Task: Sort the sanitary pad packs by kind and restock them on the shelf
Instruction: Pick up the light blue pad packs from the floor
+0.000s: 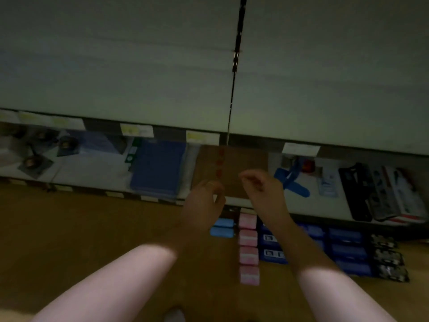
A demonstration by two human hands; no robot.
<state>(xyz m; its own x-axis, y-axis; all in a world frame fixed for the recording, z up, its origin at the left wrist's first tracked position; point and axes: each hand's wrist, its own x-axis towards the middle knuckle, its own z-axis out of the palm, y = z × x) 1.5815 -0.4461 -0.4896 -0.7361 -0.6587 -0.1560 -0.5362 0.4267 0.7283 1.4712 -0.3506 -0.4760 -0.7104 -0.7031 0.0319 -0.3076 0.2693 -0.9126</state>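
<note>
- Head view, task progress: the sorting looked largely done. The packs lay grouped by kind on the wooden floor [92, 228] just in front of the shelf unit: a column of pink packs [248, 247], two light blue packs [222, 227] to their left, rows of dark blue packs [346, 249] to their right, and dark patterned packs [387, 256] at the far right.
- Restocking seemed hardly begun, since every sorted group sat on the floor and none of these packs could be made out on the shelf.
- The left hand [205, 194] hovered above the shelf edge with its fingers loosely curled and nothing visible in them, though blur hid the detail.
- The right hand [262, 184] hung beside it, just apart, fingers likewise loosely bent and holding nothing, in front of a cardboard box [246, 163].
- Surroundings: the box sat on the lower shelf [92, 168], directly behind the floor piles, and probably took up the space the packs needed.
- A flat blue package [157, 168] lay left of the box, a blue tool-like item [292, 182] to its right, and black and white boxes [383, 194] farther right.
- The wide upper shelf [116, 66] overhung all this, with price labels [137, 130] along its front edge; reaching under it would be cramped and dim.
</note>
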